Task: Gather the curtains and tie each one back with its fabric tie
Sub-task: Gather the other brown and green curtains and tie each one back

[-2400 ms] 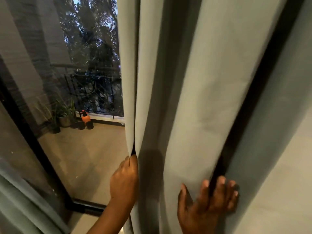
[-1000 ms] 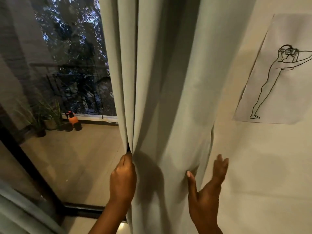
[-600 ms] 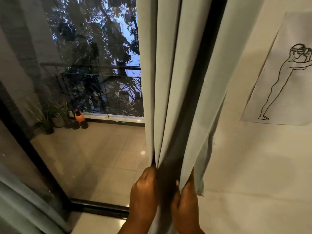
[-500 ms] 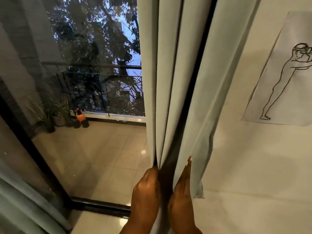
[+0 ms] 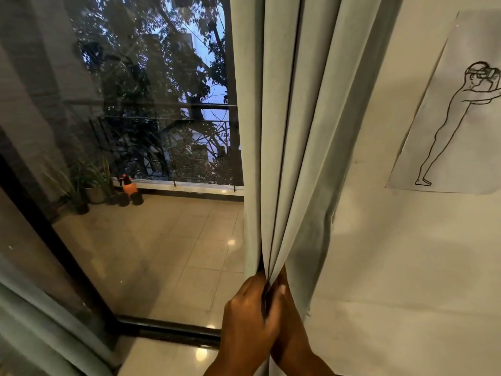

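The curtain (image 5: 287, 131) hung as a narrow bunch of folds against the wall (image 5: 406, 267), at the right edge of the glass door (image 5: 135, 158). 2.4 s before, it was spread wide, with the hands far apart on separate folds. Half a second before, the hands already stood side by side with a dark fold between them; that gap had closed.

The left hand (image 5: 249, 316) gripped the outer folds, fingers curled round the cloth. The right hand (image 5: 284, 308) pressed against it from the wall side, thumb pinching the fabric; both hands touched. The loose curtain edge hung just right of the right hand.

A line drawing on paper (image 5: 461, 118) was on the wall. Potted plants (image 5: 86, 180) and an orange sprayer (image 5: 127, 185) stood on the balcony outside.
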